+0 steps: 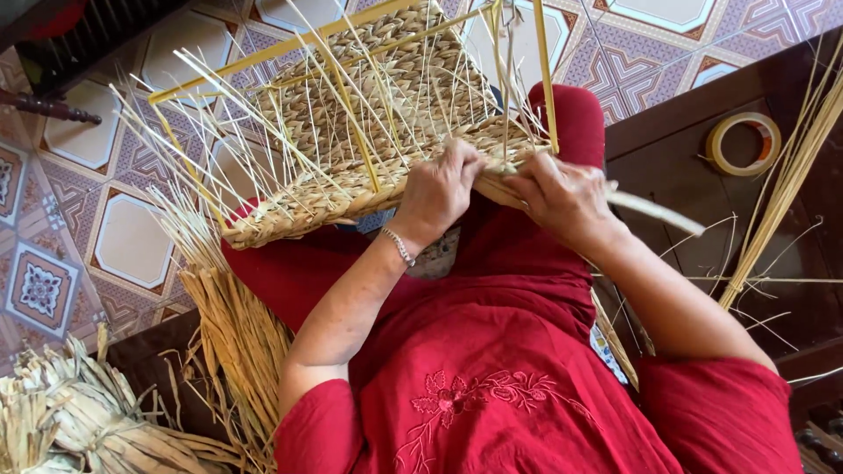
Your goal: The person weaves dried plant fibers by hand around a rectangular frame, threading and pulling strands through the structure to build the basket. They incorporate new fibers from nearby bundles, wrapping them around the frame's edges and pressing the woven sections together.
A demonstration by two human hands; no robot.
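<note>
The person is sitting with a half-woven straw basket [351, 149] resting on the lap, over a red embroidered garment [492, 386]. The basket is tilted on its side, woven base facing the camera, with loose straw stakes fanning out from its rim and thin yellow frame rods [263, 54] running along its edges.

Left hand [436, 195]: grip is closing on the near rim of the basket, fingers curled over the woven edge, thumb side toward the right hand. A silver bracelet [399, 247] is sitting on the wrist just below the grip.

Right hand [562, 197]: grip is clamping on a flat straw strand [654, 212], which is trailing out to the right of the grip and leading left into the basket rim. The fingertips are touching the rim just beside the left hand; the two hands are nearly meeting at the weave edge.

The basket is lying directly above and to the left of both grips, with its rim inside them.

Right of the right grip, well apart, a roll of tape [744, 143] is lying flat on a dark wooden table [685, 132], and a bundle of long straw stalks [781, 193] is leaning across it. Below the left grip, a sheaf of dried straw [241, 342] is hanging beside the knee; further left, knotted straw bundles [70, 421] are lying near the patterned tile floor [79, 237].
</note>
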